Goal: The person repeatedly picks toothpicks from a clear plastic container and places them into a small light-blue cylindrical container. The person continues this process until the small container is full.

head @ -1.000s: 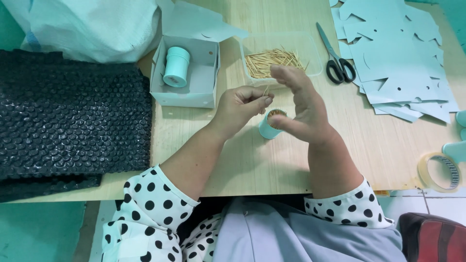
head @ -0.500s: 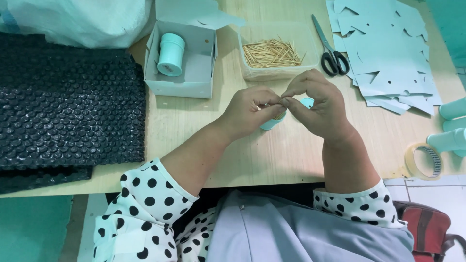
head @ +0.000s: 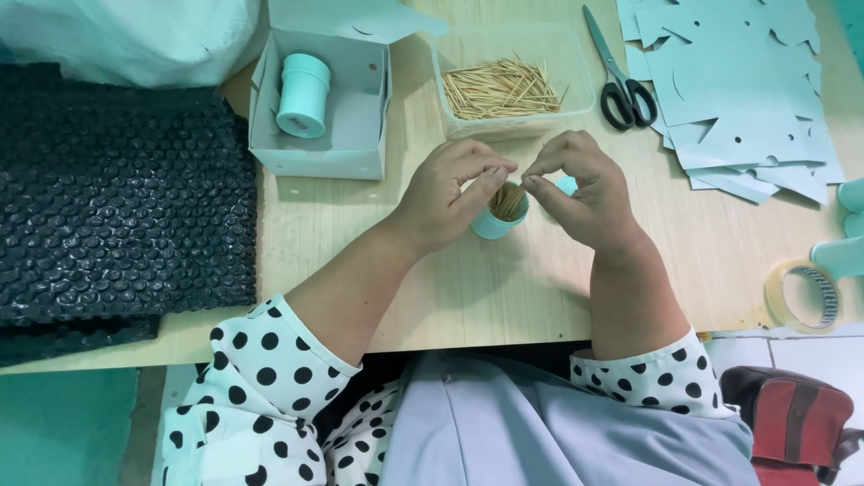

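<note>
A small teal cup (head: pixel 497 219) stands on the wooden worktop (head: pixel 468 288) between the two hands, open at the top and packed with upright toothpicks (head: pixel 509 200). The left hand (head: pixel 447 195) curls around the cup from its side, thumb and forefinger pressed together in a pinching grip just above the rim; whether they hold a toothpick or only touch the bundle is hard to tell from this angle. The right hand (head: pixel 583 191) mirrors it, its thumb and forefinger closed tip to tip over the sticks, with a bit of pale teal, possibly a lid, showing behind its fingers. The fingertips of both hands nearly meet above the cup.

Just beyond the hands sits a clear plastic tub (head: pixel 515 83) holding a loose heap of toothpicks. To its left lies an open pale box (head: pixel 319 112) with a closed teal container (head: pixel 302 94) lying in it. To the tub's right rest black-handled scissors (head: pixel 616 74), beside a pile of pale blue cut paper sheets (head: pixel 733 90). A roll of clear tape (head: pixel 801 295) sits near the worktop's right edge. Dark bubble wrap (head: pixel 117 198) covers the left side. The sleeves are white with black dots.
</note>
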